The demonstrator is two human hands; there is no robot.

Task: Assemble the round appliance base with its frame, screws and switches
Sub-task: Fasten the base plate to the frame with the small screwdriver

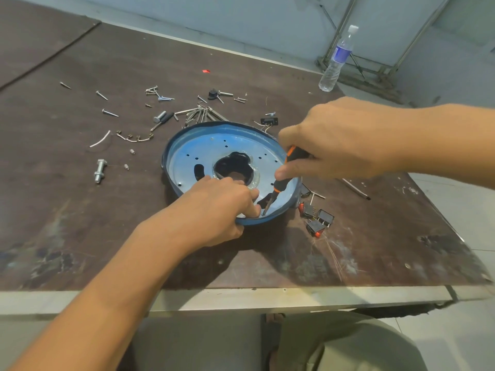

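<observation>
A dark, scuffed wooden table point(80, 223) is carrying a round blue base point(203, 145) near its middle, with loose screws point(199, 115) lying scattered behind it, a thick bolt point(99, 171) lying well to its left, and black switches point(318, 219) sitting just beside its near-right rim.

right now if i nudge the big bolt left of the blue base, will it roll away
Probably not far: the bolt lies on its side, but its head and nut look angular and should stop it. It looks like solid metal, so likely stiff and heavy for its size. Its shiny finish may be slippery to pinch.
</observation>
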